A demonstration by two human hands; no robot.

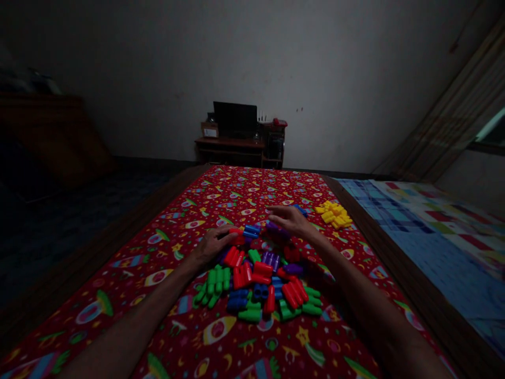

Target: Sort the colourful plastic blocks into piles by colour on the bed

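Observation:
On a red patterned cloth (221,331) lies a mixed pile of plastic blocks, with red blocks (262,271), green blocks (218,280), purple blocks (270,260) and blue blocks (238,300). My left hand (215,243) is at the pile's far left edge, its fingers closed on a red block (236,235) beside a blue block (251,230). Above the far right side of the pile is my right hand (290,218), fingers apart, near a purple block (276,228). Just beyond it a blue block (300,210) is partly hidden.
A separate heap of yellow blocks (334,214) lies at the right of the cloth. Beyond the far edge stands a desk (231,143) with a black monitor (235,118). Patchwork bedding (426,226) spreads on the right; a wooden cabinet (47,137) is on the left.

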